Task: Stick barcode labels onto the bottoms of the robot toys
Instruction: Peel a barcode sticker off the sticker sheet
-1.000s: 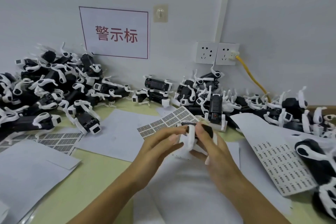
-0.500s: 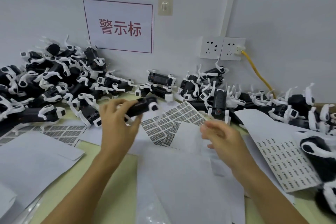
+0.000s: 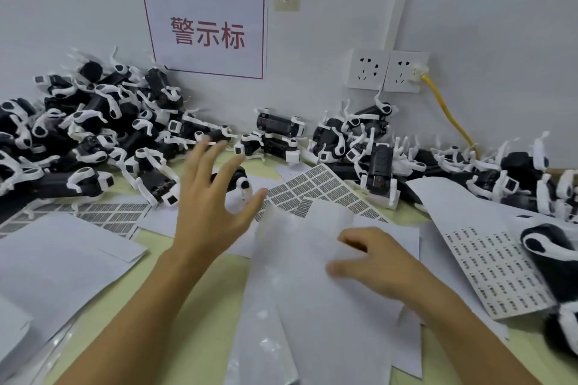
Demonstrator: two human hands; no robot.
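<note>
Left hand (image 3: 208,212) spread wide, holding nothing, over the toy (image 3: 233,183) lying just behind it, probably a labelled one; right hand (image 3: 378,262) loosely curled on the backing sheet (image 3: 300,306), likely after another label.

**Robot toys and label sheets on bench**

Black-and-white robot toys (image 3: 93,141) lie heaped at 10 o'clock and 2 o'clock. One toy (image 3: 239,183) lies on its side near centre. Barcode label sheets (image 3: 316,187) lie flat at 12 o'clock, another (image 3: 494,269) at 3 o'clock.
</note>
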